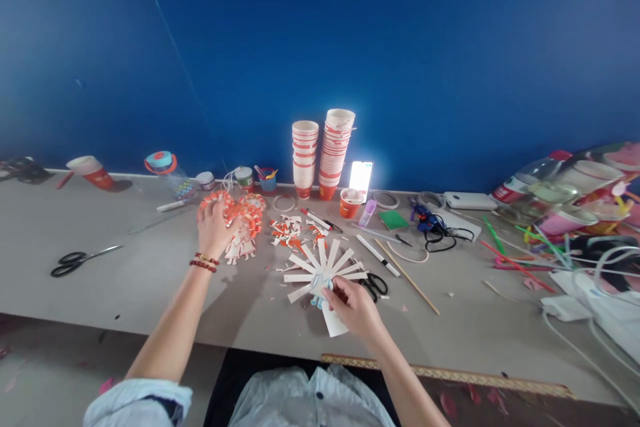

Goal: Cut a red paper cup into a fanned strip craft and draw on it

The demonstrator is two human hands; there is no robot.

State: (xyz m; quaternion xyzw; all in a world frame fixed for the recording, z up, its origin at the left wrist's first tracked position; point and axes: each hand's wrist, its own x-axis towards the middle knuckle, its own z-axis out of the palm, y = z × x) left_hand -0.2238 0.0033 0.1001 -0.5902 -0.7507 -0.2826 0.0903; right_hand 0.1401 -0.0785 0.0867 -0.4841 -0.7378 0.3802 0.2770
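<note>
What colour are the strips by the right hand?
The paper strips are white, best seen in the head view.

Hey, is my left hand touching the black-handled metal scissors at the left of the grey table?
No, the scissors lie apart on the tabletop, while your left hand is over at the orange-and-white paper craft pieces.

We count two hands, one left hand [214,221] and one right hand [354,303], and two bracelets [204,262]. On the counter [165,287] we tally one fan of white strips [324,272], two stacks of cups [337,157], two pairs of scissors [86,257], three pale rings [284,210], one lit phone [361,179], one green square [393,220] and one wooden stick [407,276]. The paper scraps [290,231] we cannot number.
</note>
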